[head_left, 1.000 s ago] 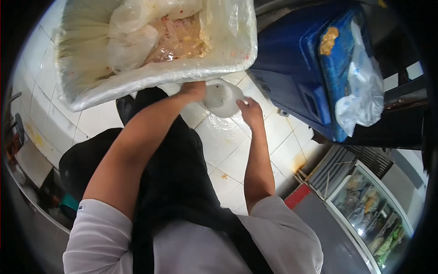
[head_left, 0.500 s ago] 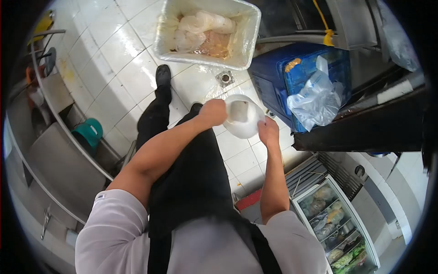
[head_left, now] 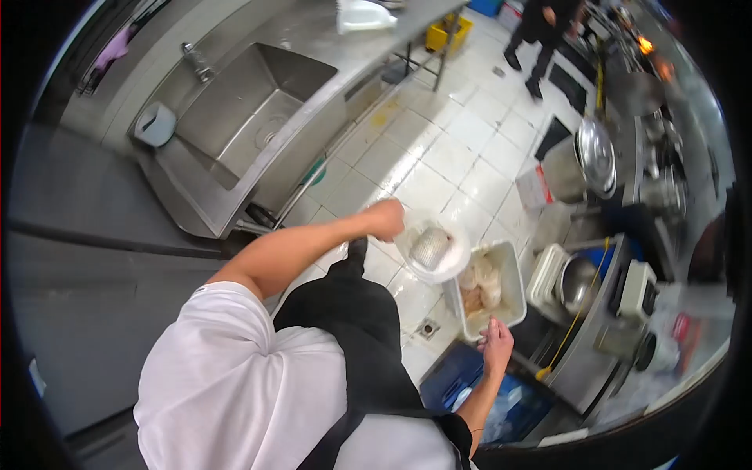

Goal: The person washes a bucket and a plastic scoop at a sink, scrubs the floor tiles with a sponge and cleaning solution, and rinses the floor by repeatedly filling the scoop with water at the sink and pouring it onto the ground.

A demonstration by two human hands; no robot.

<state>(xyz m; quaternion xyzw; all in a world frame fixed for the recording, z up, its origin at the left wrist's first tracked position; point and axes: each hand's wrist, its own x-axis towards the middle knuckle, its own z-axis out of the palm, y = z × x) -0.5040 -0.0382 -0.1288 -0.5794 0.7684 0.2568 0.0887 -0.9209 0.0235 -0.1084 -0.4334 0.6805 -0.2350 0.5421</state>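
Observation:
My left hand is closed on the edge of a translucent white bowl, or something bowl-shaped, tilted over the tiled floor. Inside it shows a silvery, mesh-textured patch; blur keeps me from telling what that is. Partly overlapping the bowl in view stands a white tub with pale, plastic-wrapped lumps and brownish liquid in it. Off to the right, near the tub's lower edge, my right hand has its fingers loosely bent and apart, with nothing visible in them.
A steel sink and counter run along the left. A blue bin stands beside the floor drain. On the right are a steel shelf holding a metal bowl and a large pot. Another person stands farther back.
My right hand has let go of the white bowl and moved away from it; my left hand keeps hold. The view has swung left, bringing in the sink and another person.

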